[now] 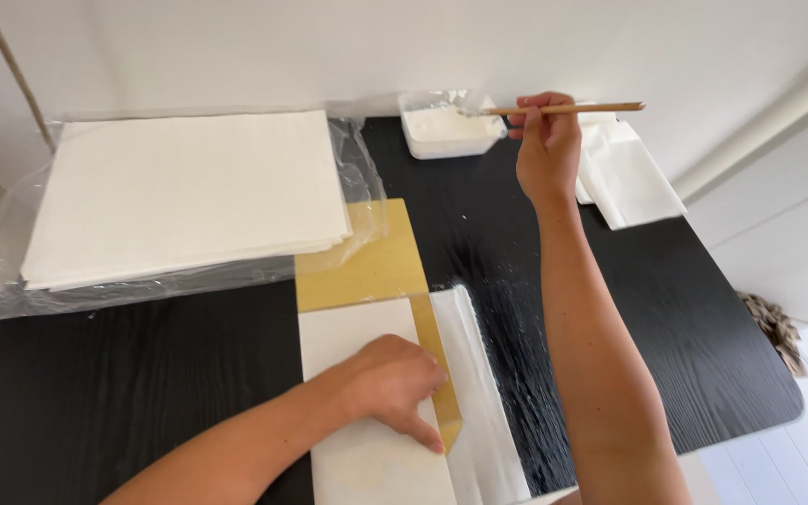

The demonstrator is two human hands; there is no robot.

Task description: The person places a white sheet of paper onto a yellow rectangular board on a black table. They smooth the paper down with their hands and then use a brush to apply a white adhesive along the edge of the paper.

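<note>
Nearest the camera, the left hand (390,379) lies flat, fingers spread and together on nothing, pressing a white sheet (367,411) down onto the black bench (142,393). Its fingertips rest at the sheet's right edge, where a narrow tan strip of the cardboard panel (371,266) shows beneath. Just right of the sheet lies a folded white paper (479,402), and beyond that edge the bench is streaked with wet, whitish smears.

Far from the sheet, at the back of the bench, the right hand (544,140) is closed around the wooden handle of a brush (563,109), whose tip dips into a white tray (446,126) of pale paste. Right of the tray sit folded white cloths (624,168). Left of the sheet and further back, a stack of white paper (184,196) rests on a clear plastic bag (357,187).

The sheet looks thin, light and limp, likely to crease, slide or tear once damp, so a flat palm holding it steady suits it better than pinching; if lifted, its dry corners seem safest. The brush is stiff and light, best gripped mid-handle.
</note>
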